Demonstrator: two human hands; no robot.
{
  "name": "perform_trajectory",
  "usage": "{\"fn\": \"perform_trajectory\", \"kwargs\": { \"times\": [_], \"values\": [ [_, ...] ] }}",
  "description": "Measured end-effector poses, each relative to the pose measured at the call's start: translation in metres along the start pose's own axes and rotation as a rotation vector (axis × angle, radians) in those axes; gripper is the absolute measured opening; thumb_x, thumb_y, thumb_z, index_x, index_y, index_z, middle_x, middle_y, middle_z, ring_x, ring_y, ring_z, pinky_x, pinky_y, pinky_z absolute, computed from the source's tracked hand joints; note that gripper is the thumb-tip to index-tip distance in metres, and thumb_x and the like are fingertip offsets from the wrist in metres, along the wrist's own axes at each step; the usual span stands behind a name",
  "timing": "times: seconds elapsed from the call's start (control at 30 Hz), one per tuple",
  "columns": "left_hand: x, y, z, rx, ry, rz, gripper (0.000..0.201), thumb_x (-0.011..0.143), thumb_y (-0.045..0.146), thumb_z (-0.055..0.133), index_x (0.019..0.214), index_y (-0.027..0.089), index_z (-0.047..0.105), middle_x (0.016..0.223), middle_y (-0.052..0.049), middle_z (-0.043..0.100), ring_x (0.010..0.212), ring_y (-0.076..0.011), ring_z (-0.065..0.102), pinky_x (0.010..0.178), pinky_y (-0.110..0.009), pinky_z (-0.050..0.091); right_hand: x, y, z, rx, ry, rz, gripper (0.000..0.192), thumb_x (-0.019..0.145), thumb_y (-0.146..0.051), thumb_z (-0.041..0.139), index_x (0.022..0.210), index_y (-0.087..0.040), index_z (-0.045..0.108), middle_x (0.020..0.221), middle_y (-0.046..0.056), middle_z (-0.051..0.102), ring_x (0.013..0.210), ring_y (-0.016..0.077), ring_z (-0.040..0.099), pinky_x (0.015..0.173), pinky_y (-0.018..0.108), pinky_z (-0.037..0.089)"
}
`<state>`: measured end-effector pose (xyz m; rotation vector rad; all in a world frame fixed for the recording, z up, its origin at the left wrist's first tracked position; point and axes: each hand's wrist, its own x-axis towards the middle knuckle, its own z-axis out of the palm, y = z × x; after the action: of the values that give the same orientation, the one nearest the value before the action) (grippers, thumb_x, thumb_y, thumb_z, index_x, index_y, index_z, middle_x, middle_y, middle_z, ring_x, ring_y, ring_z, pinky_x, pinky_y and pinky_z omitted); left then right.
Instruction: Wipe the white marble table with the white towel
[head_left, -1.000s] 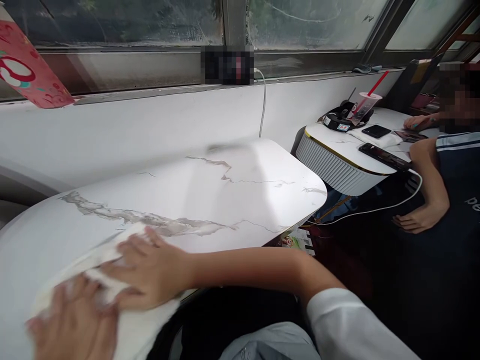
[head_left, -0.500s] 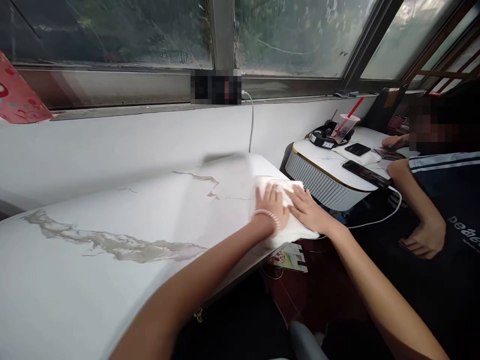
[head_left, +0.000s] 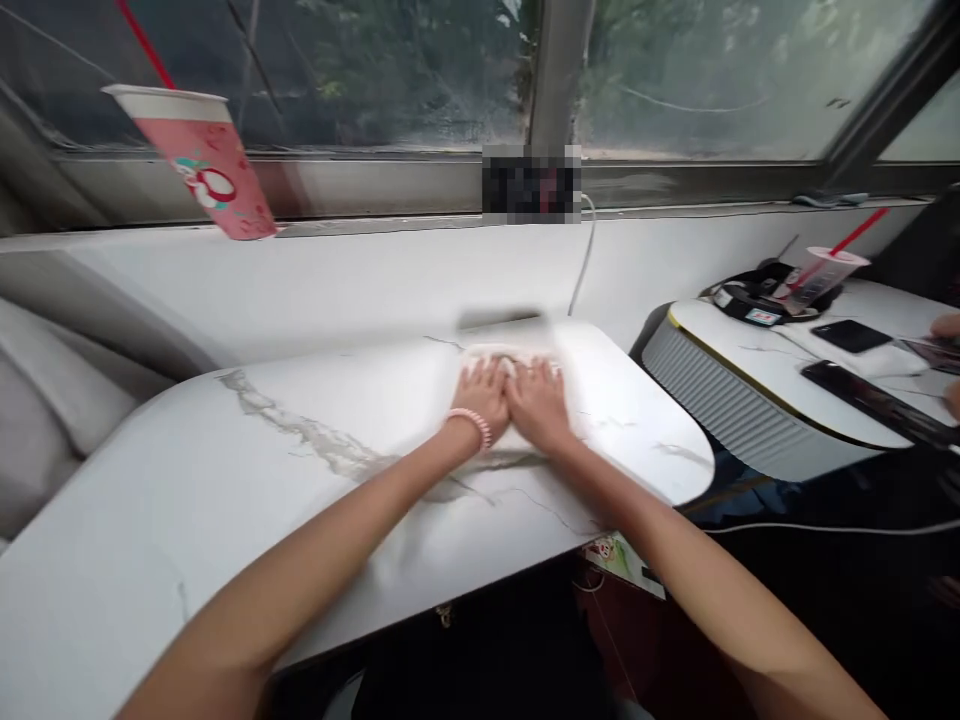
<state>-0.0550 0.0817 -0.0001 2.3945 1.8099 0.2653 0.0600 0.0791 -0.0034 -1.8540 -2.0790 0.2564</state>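
Both palms press down on a white cloth (head_left: 474,353), which lies on a white marble-patterned table (head_left: 262,480) and is mostly covered by them. My left hand (head_left: 482,393), a pink beaded bracelet at its wrist, rests flat with fingers stretched forward. Beside it and touching it, my right hand (head_left: 538,402) lies flat too, fingers extended over the cloth. The cloth's outline is blurred by motion, so its near edge is hard to make out.
A pink paper cup (head_left: 206,165) with a red straw stands on the window ledge, near a blurred-out dark object (head_left: 531,185) with a white cable. To the right, a second table (head_left: 709,385) holds a clear cup (head_left: 821,278), phones and a black headset-like device (head_left: 754,297).
My hands and the cloth have moved from the table's right end leftward, toward its middle. The view has turned left, bringing the pink cup fully in.
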Motion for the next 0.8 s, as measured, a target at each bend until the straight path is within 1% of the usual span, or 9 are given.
{"fn": "perform_trajectory", "kwargs": {
  "times": [0.1,0.17,0.23,0.33,0.43,0.5,0.6,0.7,0.8],
  "values": [
    [-0.072,-0.093,-0.020,0.061,0.077,-0.173,0.057,0.096,0.029,0.023,0.143,0.009,0.047,0.159,-0.016,0.039,0.151,-0.0294,0.029,0.122,-0.053,0.025,-0.014,-0.099,0.034,0.122,-0.092,-0.224,0.055,0.102,-0.037,0.033,0.150,-0.011,0.043,0.161,0.023,0.031,0.153,0.0343,0.021,0.121,0.062,0.014],
    [-0.136,-0.151,-0.032,0.079,0.134,-0.312,0.057,0.095,0.035,0.024,0.138,0.009,0.052,0.156,-0.017,0.042,0.150,-0.0312,0.031,0.122,-0.052,0.026,-0.033,-0.166,0.057,0.177,-0.133,-0.406,0.055,0.102,-0.038,0.035,0.148,-0.010,0.044,0.160,0.023,0.031,0.153,0.0340,0.022,0.122,0.061,0.013],
    [-0.202,-0.200,-0.043,0.087,0.189,-0.457,0.057,0.095,0.038,0.022,0.136,0.012,0.051,0.156,-0.016,0.043,0.149,-0.0327,0.032,0.121,-0.055,0.027,-0.056,-0.230,0.077,0.215,-0.179,-0.574,0.055,0.102,-0.039,0.034,0.146,-0.008,0.045,0.159,0.024,0.033,0.152,0.0351,0.023,0.122,0.060,0.015],
    [-0.286,-0.256,-0.057,0.113,0.306,-0.611,0.053,0.096,0.042,0.023,0.142,0.028,0.044,0.154,-0.009,0.048,0.146,-0.0329,0.037,0.118,-0.058,0.031,-0.088,-0.310,0.101,0.258,-0.256,-0.751,0.057,0.102,-0.041,0.032,0.145,-0.007,0.047,0.158,0.023,0.035,0.151,0.0369,0.023,0.121,0.060,0.018],
    [-0.330,-0.295,-0.065,0.158,0.344,-0.685,0.052,0.094,0.040,0.025,0.142,0.033,0.043,0.148,-0.009,0.054,0.142,-0.0342,0.044,0.116,-0.059,0.035,-0.103,-0.360,0.118,0.303,-0.297,-0.828,0.058,0.101,-0.040,0.032,0.146,-0.007,0.046,0.158,0.025,0.034,0.151,0.0362,0.025,0.122,0.058,0.019],
    [-0.335,-0.313,-0.067,0.184,0.334,-0.698,0.051,0.093,0.040,0.026,0.140,0.030,0.045,0.147,-0.011,0.054,0.141,-0.0351,0.046,0.116,-0.058,0.035,-0.101,-0.376,0.125,0.316,-0.302,-0.827,0.056,0.102,-0.039,0.031,0.146,-0.008,0.047,0.158,0.025,0.034,0.151,0.0349,0.025,0.123,0.057,0.018],
    [-0.309,-0.327,-0.064,0.203,0.341,-0.665,0.052,0.093,0.042,0.025,0.137,0.024,0.045,0.148,-0.014,0.053,0.141,-0.0393,0.043,0.115,-0.061,0.034,-0.080,-0.376,0.130,0.298,-0.296,-0.798,0.054,0.102,-0.038,0.029,0.147,-0.012,0.047,0.159,0.022,0.034,0.151,0.0323,0.026,0.123,0.055,0.020],
    [-0.257,-0.322,-0.059,0.195,0.349,-0.612,0.053,0.093,0.042,0.023,0.136,0.021,0.046,0.148,-0.015,0.052,0.143,-0.0390,0.041,0.116,-0.060,0.032,-0.046,-0.353,0.127,0.266,-0.272,-0.730,0.052,0.103,-0.037,0.030,0.146,-0.014,0.047,0.159,0.020,0.035,0.151,0.0299,0.027,0.123,0.054,0.020],
    [-0.189,-0.292,-0.054,0.178,0.306,-0.567,0.054,0.093,0.037,0.022,0.135,0.016,0.048,0.151,-0.017,0.049,0.146,-0.0345,0.037,0.119,-0.056,0.028,-0.007,-0.310,0.116,0.231,-0.210,-0.631,0.051,0.103,-0.036,0.032,0.146,-0.014,0.048,0.159,0.020,0.035,0.151,0.0293,0.027,0.123,0.052,0.017]
  ]
}}
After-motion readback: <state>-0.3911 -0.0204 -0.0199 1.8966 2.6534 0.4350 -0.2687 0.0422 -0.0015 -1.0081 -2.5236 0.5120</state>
